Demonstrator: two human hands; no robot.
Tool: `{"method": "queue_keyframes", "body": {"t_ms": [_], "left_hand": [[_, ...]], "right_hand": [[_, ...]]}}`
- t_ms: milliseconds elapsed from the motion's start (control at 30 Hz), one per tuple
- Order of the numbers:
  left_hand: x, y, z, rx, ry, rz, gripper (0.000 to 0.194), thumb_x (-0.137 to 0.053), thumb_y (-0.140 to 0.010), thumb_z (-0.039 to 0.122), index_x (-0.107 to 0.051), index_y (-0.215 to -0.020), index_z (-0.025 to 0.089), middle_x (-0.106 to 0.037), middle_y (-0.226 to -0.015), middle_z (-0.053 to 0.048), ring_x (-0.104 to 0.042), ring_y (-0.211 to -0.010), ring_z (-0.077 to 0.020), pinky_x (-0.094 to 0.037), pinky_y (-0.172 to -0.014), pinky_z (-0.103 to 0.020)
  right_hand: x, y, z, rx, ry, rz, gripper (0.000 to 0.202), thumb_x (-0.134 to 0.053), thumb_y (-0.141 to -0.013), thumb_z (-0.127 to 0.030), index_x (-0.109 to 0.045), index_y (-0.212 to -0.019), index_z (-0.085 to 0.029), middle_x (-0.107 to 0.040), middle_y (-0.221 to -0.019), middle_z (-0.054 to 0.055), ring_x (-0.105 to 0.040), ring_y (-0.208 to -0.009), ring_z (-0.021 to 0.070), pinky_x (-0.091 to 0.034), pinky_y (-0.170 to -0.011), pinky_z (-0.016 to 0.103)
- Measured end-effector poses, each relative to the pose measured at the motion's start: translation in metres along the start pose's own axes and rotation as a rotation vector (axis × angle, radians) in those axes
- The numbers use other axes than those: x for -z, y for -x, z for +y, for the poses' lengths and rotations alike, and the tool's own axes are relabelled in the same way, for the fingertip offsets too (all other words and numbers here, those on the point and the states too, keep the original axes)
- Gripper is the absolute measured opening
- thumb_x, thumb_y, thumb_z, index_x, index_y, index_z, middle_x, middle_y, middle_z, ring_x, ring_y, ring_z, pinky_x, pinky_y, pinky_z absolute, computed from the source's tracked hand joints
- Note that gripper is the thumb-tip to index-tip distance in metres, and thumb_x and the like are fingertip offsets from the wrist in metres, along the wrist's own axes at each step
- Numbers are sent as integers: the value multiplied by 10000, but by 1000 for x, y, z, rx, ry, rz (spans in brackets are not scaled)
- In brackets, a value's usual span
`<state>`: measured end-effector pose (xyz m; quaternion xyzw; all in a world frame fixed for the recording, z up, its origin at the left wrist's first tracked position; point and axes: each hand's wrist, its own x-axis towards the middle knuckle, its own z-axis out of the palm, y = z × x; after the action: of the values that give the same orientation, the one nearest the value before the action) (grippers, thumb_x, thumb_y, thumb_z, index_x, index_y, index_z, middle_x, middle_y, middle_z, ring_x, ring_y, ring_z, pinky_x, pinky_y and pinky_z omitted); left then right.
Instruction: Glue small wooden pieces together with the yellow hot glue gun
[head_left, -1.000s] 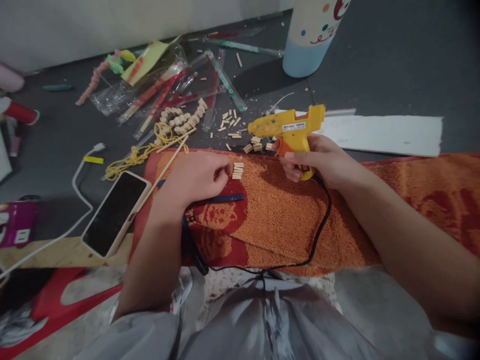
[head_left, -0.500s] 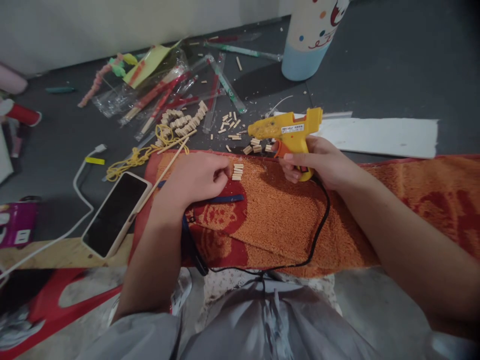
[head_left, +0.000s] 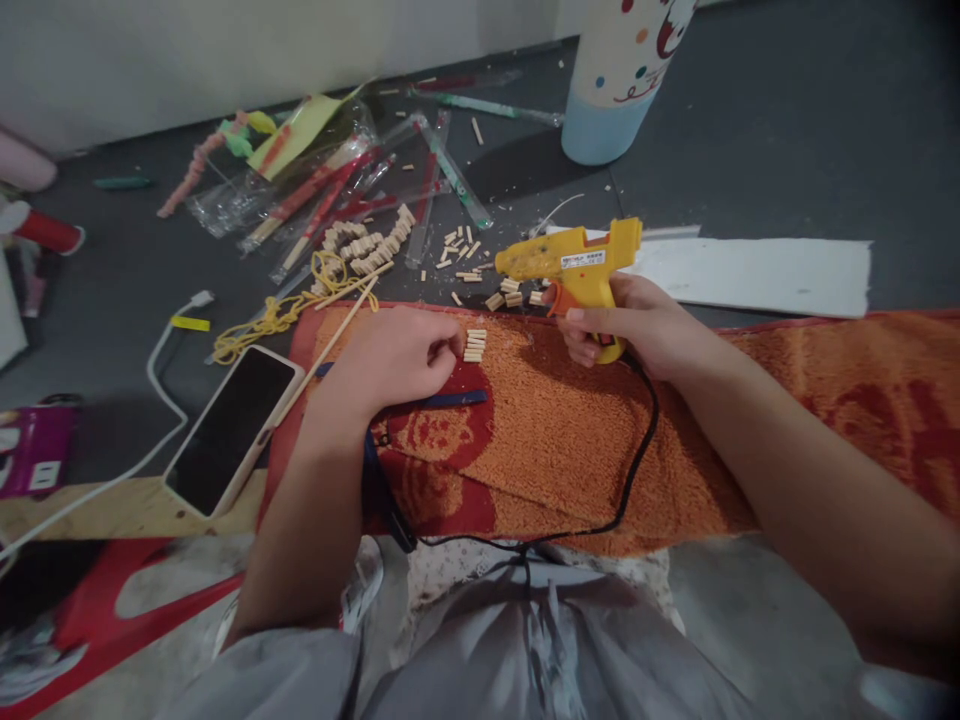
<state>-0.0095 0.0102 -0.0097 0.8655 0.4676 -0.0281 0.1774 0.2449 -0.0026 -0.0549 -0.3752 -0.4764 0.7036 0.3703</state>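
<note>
My right hand (head_left: 637, 325) is wrapped round the handle of a yellow glue gun (head_left: 589, 262), whose nozzle points left above some small wooden pieces. On the orange towel (head_left: 555, 430) my left hand (head_left: 409, 355) rests with its fingers curled and closed; whatever they may hold is hidden. Just right of those fingers lies a short row of small wooden sticks (head_left: 475, 345). A dark blue strip (head_left: 454, 398) lies under and beside my left hand. Stuck-together wooden pieces (head_left: 375, 245) and loose short sticks (head_left: 459, 243) lie beyond the towel.
A phone (head_left: 234, 430) lies left of my left forearm, near a white cable (head_left: 157, 370) and yellow string (head_left: 259, 328). A blue and white bottle (head_left: 611, 90) stands at the back. Plastic-wrapped sticks lie back left. The gun's black cord (head_left: 646, 450) crosses the towel.
</note>
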Motion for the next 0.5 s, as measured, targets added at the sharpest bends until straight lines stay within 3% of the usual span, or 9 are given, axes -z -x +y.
{"method": "queue_keyframes", "body": {"t_ms": [500], "left_hand": [[0, 0, 1, 3, -2, 7, 267, -471, -745, 174, -724, -827, 190, -719, -777, -35, -605, -673, -160, -414, -664, -290]], "right_hand": [[-1, 0, -2, -8, 22, 6, 292, -753, -770, -356, -596, -953, -191, -477, -616, -38, -434, -491, 95, -378, -458, 286]]}}
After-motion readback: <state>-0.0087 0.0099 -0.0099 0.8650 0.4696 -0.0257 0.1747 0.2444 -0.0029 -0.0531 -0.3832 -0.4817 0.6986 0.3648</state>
